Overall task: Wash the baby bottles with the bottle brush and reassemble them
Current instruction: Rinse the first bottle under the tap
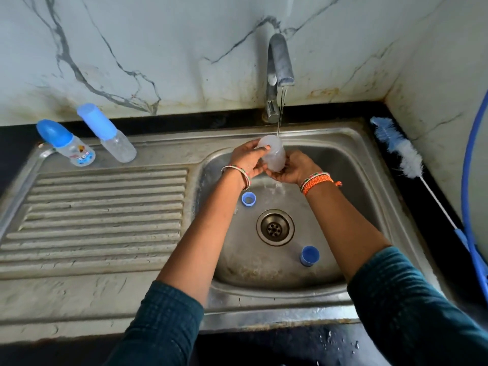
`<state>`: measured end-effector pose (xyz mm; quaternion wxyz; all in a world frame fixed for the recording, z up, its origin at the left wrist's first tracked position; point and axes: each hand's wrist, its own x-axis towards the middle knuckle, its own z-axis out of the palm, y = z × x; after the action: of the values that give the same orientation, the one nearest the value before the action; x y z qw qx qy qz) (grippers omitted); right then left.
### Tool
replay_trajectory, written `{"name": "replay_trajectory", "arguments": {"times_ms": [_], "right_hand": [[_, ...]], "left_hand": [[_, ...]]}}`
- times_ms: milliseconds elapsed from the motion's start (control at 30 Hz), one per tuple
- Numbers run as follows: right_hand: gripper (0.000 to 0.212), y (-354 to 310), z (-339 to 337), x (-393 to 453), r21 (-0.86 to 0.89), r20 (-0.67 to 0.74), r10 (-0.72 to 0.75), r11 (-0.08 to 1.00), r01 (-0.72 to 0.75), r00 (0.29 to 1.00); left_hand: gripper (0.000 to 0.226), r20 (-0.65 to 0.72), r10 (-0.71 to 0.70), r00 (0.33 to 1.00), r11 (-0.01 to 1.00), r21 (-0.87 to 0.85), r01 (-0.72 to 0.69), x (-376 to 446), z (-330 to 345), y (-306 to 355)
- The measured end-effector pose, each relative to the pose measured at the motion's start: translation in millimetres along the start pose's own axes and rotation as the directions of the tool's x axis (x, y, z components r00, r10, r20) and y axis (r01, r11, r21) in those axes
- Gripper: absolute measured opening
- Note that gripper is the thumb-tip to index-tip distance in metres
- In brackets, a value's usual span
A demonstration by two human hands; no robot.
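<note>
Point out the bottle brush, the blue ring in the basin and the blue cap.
bottle brush (pixel 408 160): head view, white bristle head.
blue ring (pixel 248 199): head view, rim.
blue cap (pixel 309 255): head view, side wall.

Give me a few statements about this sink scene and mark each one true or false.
1. Both hands hold a clear bottle body under the running tap. True: the left hand and the right hand both grip it.
2. The bottle brush is inside the bottle. False: it lies on the counter right of the sink.
3. Two capped bottles stand at the back left of the sink. True.
4. The basin holds no loose parts. False: a blue ring and a blue cap lie near the drain.
5. The tap is off. False: water streams from it.
</note>
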<state>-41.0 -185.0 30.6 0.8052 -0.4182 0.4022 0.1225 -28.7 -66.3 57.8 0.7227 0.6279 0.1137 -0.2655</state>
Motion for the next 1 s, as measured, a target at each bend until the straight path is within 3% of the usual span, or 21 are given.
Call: {"name": "replay_trajectory", "arguments": {"times_ms": [167,200,333,433,533,633,733,833,1000], "right_hand": [[0.020,1.3,-12.2,-9.3,-0.133,-0.074,-0.076,0.989,0.066,0.994],[0.023,1.8,-13.5,-14.1,-0.135,-0.041,-0.074,0.989,0.067,0.996],[0.067,5.2,-25.6,-33.3,-0.070,0.181,-0.015,0.997,0.028,0.983],[0.049,15.1,-28.6,-54.1,-0.095,0.241,-0.077,0.990,0.103,0.967],[0.028,39.5,-31.8,-69.5,-0.138,0.164,-0.026,0.989,0.049,0.986],[0.041,66.9,-25.6,-84.6,-0.128,0.110,0.067,0.990,-0.053,0.992],[0.037,79.6,-1.5,-105.1,-0.179,0.074,-0.031,0.983,0.044,0.997],[0.043,91.9,35.4,-132.2,-0.208,0.126,-0.138,0.965,0.162,0.982],[0.043,132.7,112.2,-183.1,-0.311,0.247,-0.143,0.925,0.218,0.959]], "left_hand": [[0.013,-0.011,-0.048,0.999,0.999,0.021,0.048,-9.2,4.9,-4.1],[0.014,-0.018,-0.037,0.999,0.999,0.033,0.038,-9.6,5.1,-5.5],[0.010,-0.046,0.027,0.999,0.994,0.109,-0.022,-14.1,1.8,-8.9],[0.014,0.044,0.012,0.999,0.984,0.174,-0.020,-24.6,-4.2,-12.1],[0.020,0.101,-0.175,0.979,0.954,0.265,0.143,-40.4,-14.9,-24.1],[0.019,0.143,-0.346,0.927,0.884,0.382,0.271,-57.0,-37.3,-31.7],[0.007,0.221,-0.302,0.927,0.910,0.357,0.211,-75.8,-69.1,-18.0],[0.014,0.329,-0.229,0.916,0.928,0.359,0.103,-100.0,-117.4,13.7],[0.012,0.414,-0.200,0.888,0.884,0.466,-0.018,-142.9,-222.5,62.1]]}}
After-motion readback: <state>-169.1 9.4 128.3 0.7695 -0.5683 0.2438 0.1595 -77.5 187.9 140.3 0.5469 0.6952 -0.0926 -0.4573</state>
